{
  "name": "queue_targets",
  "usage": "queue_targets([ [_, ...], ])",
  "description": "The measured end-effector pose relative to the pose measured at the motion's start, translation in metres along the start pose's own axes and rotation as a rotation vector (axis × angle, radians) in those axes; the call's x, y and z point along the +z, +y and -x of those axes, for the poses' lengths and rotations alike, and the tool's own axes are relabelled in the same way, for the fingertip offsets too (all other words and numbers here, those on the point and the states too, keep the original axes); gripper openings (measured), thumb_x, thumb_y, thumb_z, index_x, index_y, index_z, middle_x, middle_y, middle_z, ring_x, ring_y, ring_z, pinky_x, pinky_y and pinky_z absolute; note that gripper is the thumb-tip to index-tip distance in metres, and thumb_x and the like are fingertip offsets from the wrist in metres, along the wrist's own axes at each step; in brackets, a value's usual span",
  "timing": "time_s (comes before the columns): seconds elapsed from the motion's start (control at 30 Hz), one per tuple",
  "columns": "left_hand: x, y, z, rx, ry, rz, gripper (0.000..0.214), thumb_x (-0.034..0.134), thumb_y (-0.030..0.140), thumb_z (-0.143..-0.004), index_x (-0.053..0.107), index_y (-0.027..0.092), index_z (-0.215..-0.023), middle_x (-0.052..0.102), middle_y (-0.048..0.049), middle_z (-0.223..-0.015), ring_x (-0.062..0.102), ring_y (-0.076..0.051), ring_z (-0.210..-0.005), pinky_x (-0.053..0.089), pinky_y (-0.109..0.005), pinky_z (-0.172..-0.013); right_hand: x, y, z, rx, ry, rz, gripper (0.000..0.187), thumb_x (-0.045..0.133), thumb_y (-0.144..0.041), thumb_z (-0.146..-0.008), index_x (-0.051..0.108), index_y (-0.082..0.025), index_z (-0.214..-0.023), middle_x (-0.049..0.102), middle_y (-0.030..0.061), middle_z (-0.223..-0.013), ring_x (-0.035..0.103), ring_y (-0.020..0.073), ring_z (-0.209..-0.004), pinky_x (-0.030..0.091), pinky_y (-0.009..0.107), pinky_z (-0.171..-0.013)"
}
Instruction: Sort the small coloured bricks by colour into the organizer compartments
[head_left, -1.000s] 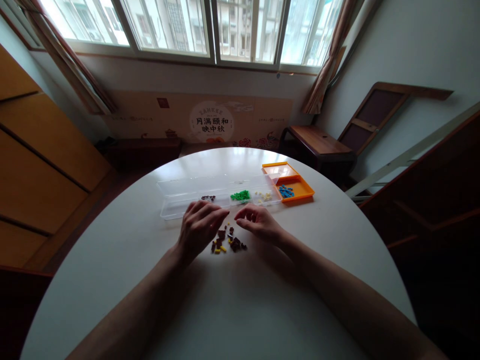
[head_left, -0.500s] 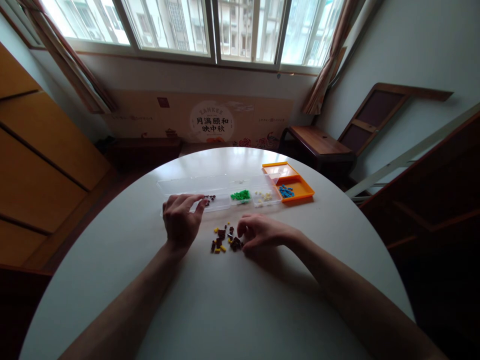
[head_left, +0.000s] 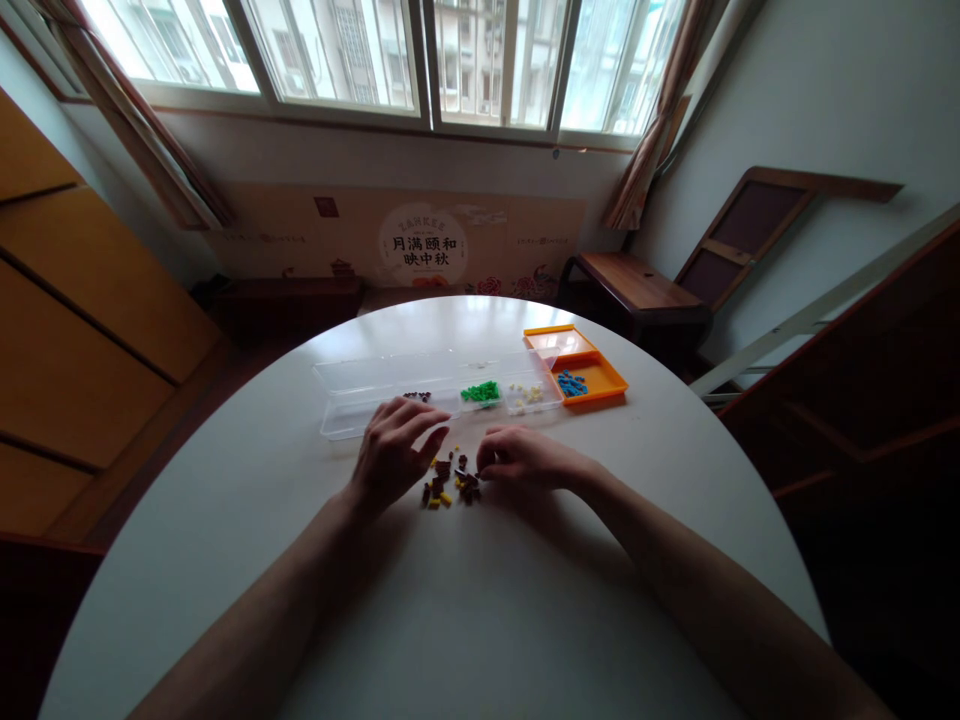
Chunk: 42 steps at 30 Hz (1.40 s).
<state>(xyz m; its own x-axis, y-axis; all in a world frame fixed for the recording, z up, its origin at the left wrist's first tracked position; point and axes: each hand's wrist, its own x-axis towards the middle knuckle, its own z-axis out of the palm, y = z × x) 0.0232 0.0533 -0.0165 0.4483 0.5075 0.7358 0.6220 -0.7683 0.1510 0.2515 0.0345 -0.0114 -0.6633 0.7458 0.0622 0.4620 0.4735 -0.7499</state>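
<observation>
A small pile of dark brown building bricks (head_left: pixel 444 468) mixed with yellow bricks (head_left: pixel 434 504) lies on the white round table (head_left: pixel 465 600). Left of the pile, my left hand (head_left: pixel 394 445) hovers with thumb and fingers apart, nothing visible between them. At the pile's right edge my right hand (head_left: pixel 521 455) has its fingertips curled together beside the brown bricks; whether a piece is pinched there is hidden. Behind the hands lies a clear plastic box (head_left: pixel 345 420) with its lid raised. It holds dark brown pieces (head_left: pixel 418 396), green bricks (head_left: pixel 480 393) and cream bricks (head_left: pixel 527 396) in separate parts.
An orange case (head_left: pixel 611 378) stands open at the box's right end, with blue bricks (head_left: pixel 572 383) inside. Beyond the table are a wooden chair (head_left: pixel 645 280) on the right and a window (head_left: pixel 345 50) at the back.
My left hand has moved from over the clear box toward the pile, to the right and nearer me, with its fingers spreading. My right hand's fingers have curled in slightly.
</observation>
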Motion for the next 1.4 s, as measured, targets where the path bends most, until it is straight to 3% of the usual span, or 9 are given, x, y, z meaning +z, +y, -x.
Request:
queue_targets([
  [0.27, -0.001, 0.013, -0.001, 0.175, -0.110, 0.054, 0.011, 0.062, 0.026, -0.084, 0.066, 0.024, -0.094, 0.069, -0.0017, -0.084, 0.057, -0.016, -0.077, 0.044, -0.033, -0.073, 0.007, 0.009, -0.009, 0.064, 0.209, -0.382, 0.015, 0.064, -0.028, -0.081, 0.065, -0.014, -0.082, 0.059, -0.0014, -0.069, 0.050, 0.0103, -0.065, 0.039, 0.023, -0.061],
  [0.6, -0.003, 0.010, -0.002, 0.217, -0.162, 0.038, 0.009, 0.058, 0.021, -0.088, 0.066, 0.025, -0.091, 0.069, 0.0006, -0.080, 0.056, -0.015, -0.074, 0.041, -0.030, -0.072, 0.016, 0.009, -0.013, 0.056, 0.308, -0.529, 0.018, 0.070, -0.031, -0.074, 0.066, -0.014, -0.079, 0.063, 0.0000, -0.071, 0.054, 0.0115, -0.066, 0.042, 0.027, -0.066],
  [0.7, -0.001, 0.007, -0.001, 0.111, -0.079, -0.010, 0.008, 0.060, 0.023, -0.088, 0.068, 0.024, -0.087, 0.070, 0.0004, -0.079, 0.057, -0.016, -0.074, 0.041, -0.031, -0.073, 0.017, 0.010, -0.013, 0.085, 0.349, -0.509, 0.016, 0.071, -0.029, -0.073, 0.066, -0.014, -0.078, 0.064, 0.0005, -0.073, 0.055, 0.0116, -0.067, 0.044, 0.027, -0.067],
  [0.83, 0.004, -0.003, 0.004, -0.221, 0.113, -0.150, 0.011, 0.062, 0.028, -0.087, 0.070, 0.022, -0.083, 0.071, -0.0020, -0.080, 0.060, -0.019, -0.078, 0.042, -0.034, -0.077, 0.020, 0.013, -0.011, 0.116, 0.369, -0.508, 0.015, 0.071, -0.027, -0.072, 0.065, -0.015, -0.077, 0.062, -0.0005, -0.070, 0.054, 0.0106, -0.064, 0.044, 0.027, -0.065],
  [0.93, 0.005, -0.010, 0.006, -0.379, 0.128, -0.200, 0.013, 0.060, 0.029, -0.087, 0.071, 0.021, -0.086, 0.072, -0.0033, -0.084, 0.060, -0.021, -0.081, 0.044, -0.036, -0.078, 0.023, 0.015, -0.009, 0.110, 0.373, -0.523, 0.014, 0.070, -0.026, -0.071, 0.066, -0.015, -0.078, 0.063, 0.0002, -0.071, 0.055, 0.0110, -0.065, 0.045, 0.027, -0.066],
  [1.0, 0.005, -0.010, 0.005, -0.402, 0.140, -0.182, 0.014, 0.059, 0.028, -0.087, 0.071, 0.020, -0.088, 0.072, -0.0036, -0.085, 0.060, -0.022, -0.082, 0.045, -0.036, -0.078, 0.025, 0.016, -0.010, 0.103, 0.380, -0.548, 0.011, 0.067, -0.023, -0.071, 0.066, -0.015, -0.078, 0.065, 0.0011, -0.074, 0.057, 0.0115, -0.067, 0.046, 0.028, -0.068],
  [1.1, 0.003, -0.004, 0.002, -0.286, 0.141, -0.078, 0.012, 0.059, 0.026, -0.087, 0.070, 0.020, -0.089, 0.071, -0.0034, -0.085, 0.060, -0.020, -0.082, 0.046, -0.035, -0.079, 0.025, 0.016, -0.012, 0.086, 0.412, -0.600, 0.008, 0.065, -0.020, -0.070, 0.065, -0.016, -0.077, 0.067, 0.0017, -0.077, 0.059, 0.0123, -0.070, 0.047, 0.029, -0.072],
  [1.27, 0.003, 0.009, -0.001, 0.066, -0.034, 0.092, 0.009, 0.063, 0.025, -0.085, 0.068, 0.022, -0.093, 0.069, -0.0015, -0.083, 0.057, -0.016, -0.078, 0.047, -0.032, -0.075, 0.024, 0.011, -0.016, 0.058, 0.465, -0.672, 0.010, 0.068, -0.022, -0.069, 0.062, -0.017, -0.075, 0.066, 0.0003, -0.073, 0.059, 0.0116, -0.069, 0.047, 0.027, -0.069],
  [1.4, 0.004, 0.012, 0.000, 0.146, -0.072, 0.098, 0.010, 0.063, 0.023, -0.086, 0.067, 0.023, -0.096, 0.069, 0.0002, -0.082, 0.056, -0.015, -0.078, 0.043, -0.031, -0.073, 0.025, 0.008, -0.018, 0.041, 0.478, -0.638, 0.014, 0.070, -0.026, -0.070, 0.061, -0.017, -0.074, 0.063, -0.0008, -0.070, 0.056, 0.0108, -0.065, 0.045, 0.026, -0.064],
])
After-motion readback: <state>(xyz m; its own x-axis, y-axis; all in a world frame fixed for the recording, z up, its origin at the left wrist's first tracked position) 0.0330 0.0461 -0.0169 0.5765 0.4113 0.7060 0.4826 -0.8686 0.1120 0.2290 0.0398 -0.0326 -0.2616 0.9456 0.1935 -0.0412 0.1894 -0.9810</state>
